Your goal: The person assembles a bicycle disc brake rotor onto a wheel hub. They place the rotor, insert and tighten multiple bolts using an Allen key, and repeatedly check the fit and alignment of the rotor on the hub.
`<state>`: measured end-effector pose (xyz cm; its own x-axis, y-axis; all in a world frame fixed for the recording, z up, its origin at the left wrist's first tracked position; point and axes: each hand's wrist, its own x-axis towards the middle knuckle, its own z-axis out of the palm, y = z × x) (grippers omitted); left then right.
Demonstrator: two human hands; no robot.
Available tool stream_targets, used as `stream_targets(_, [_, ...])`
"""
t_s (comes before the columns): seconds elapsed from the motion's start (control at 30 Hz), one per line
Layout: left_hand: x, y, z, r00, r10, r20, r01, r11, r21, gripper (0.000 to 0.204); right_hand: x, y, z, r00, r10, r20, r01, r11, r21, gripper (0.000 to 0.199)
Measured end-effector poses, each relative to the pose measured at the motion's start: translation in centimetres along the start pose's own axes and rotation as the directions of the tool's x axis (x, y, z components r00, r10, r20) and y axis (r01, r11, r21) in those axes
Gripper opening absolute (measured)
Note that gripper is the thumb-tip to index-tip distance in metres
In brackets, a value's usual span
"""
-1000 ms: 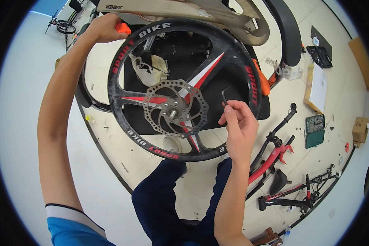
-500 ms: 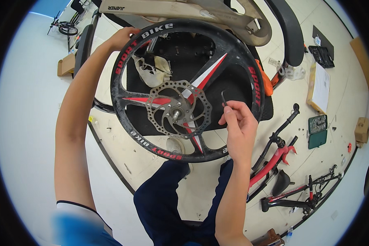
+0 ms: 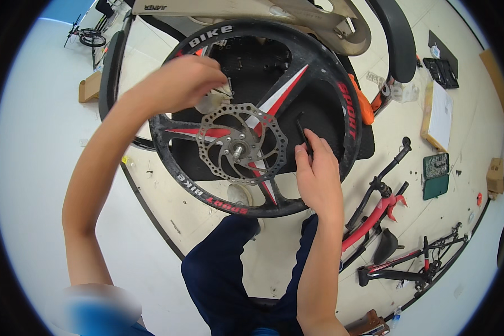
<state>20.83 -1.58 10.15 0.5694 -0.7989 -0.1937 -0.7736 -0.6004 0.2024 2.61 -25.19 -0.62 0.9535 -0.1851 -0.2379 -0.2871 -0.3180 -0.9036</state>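
Note:
A black bicycle wheel (image 3: 351, 145) with red and white spokes stands tilted in front of me above my knees. At its hub sits a metal brake disc (image 3: 209, 151) with several bolts around the axle. My right hand (image 3: 321, 176) is closed on a dark hex key (image 3: 301, 127), held just right of the disc. Up and left of the disc, my left hand (image 3: 191, 83) hovers over the wheel opening, slightly blurred. Its fingers are pinched together at a small dark thing too unclear to name.
Behind the wheel are a black seat (image 3: 325, 134), a pale beige frame part (image 3: 235, 10) and a whitish glove or cloth (image 3: 210, 103). To the right lie a red bicycle frame (image 3: 369, 224), a black frame (image 3: 397, 277), a green case (image 3: 435, 187) and a flat box (image 3: 438, 117).
My left hand has left the wheel's upper left rim and moved right and down toward the disc. My right hand has shifted slightly left and down with the hex key. The wheel moved slightly.

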Motion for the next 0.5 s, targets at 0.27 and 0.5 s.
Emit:
stream_targets(0.27, [2.1,-4.1,5.4,0.929,-0.22,0.298,0.125,0.944,0.305,0.015,0.8,0.5,2.3,0.988,-0.139,-0.066,0.154,0.918,0.365,0.047])
stream_targets(0.5, [0.9,-2.6,3.6,0.993,-0.027,0.119,-0.031,0.887,0.461,0.024,0.4,-0.2,1.5,0.982,-0.164,-0.094,0.177,0.972,0.154,0.035])
